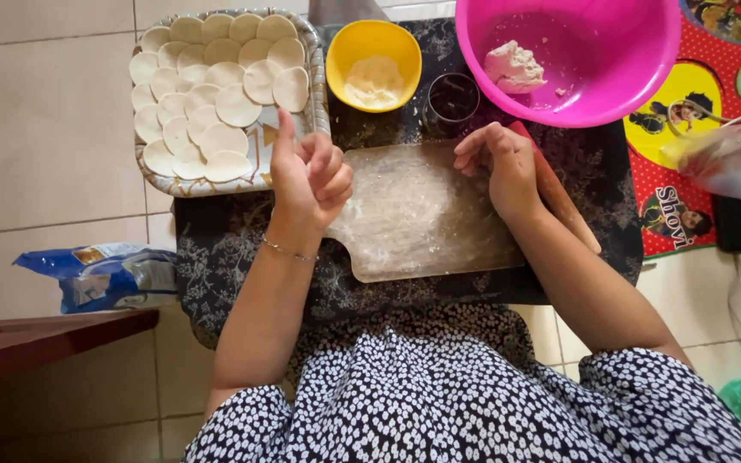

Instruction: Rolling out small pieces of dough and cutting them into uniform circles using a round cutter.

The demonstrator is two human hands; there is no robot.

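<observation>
Right hand [503, 167] rests on the floured board's [418, 214] far edge, fingers curled over the rolling pin [559, 197] just right of the board; wood, stiff, likely slippery with flour, best gripped mid-shaft. Left hand [309, 176] hovers loosely curled at the board's left, holding nothing I can see.
</observation>
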